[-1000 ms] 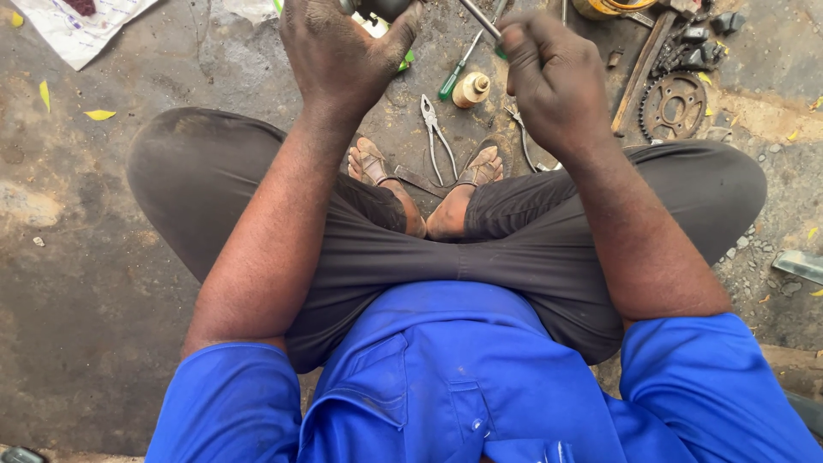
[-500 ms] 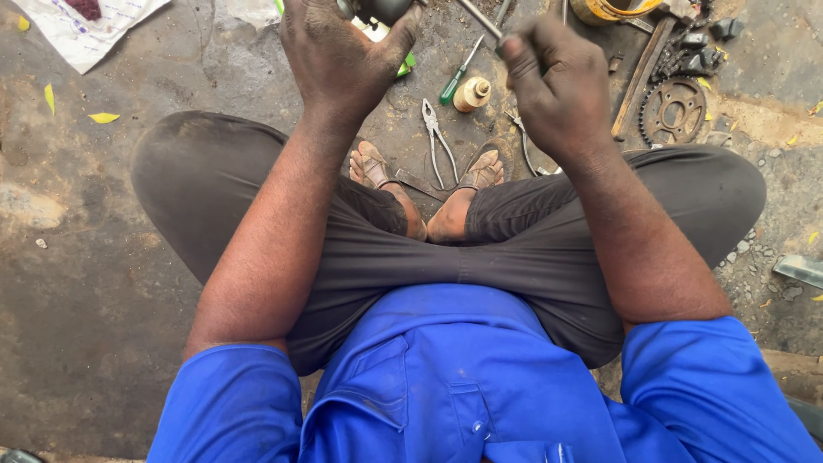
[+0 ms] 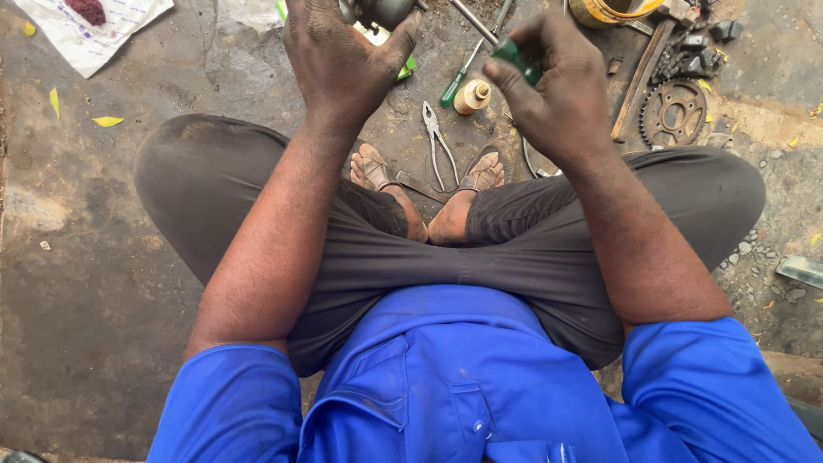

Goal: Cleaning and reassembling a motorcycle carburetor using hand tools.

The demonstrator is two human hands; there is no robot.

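— At the top edge, your left hand (image 3: 343, 60) is clenched round a dark rounded metal part (image 3: 381, 10). Heavy?
— Probably, and greasy; cup it underneath. Your right hand (image 3: 553, 86) pinches a green-handled screwdriver (image 3: 514, 58).

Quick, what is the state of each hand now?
Left hand: closed around a dark rounded metal part.
Right hand: closed on a green-handled tool.
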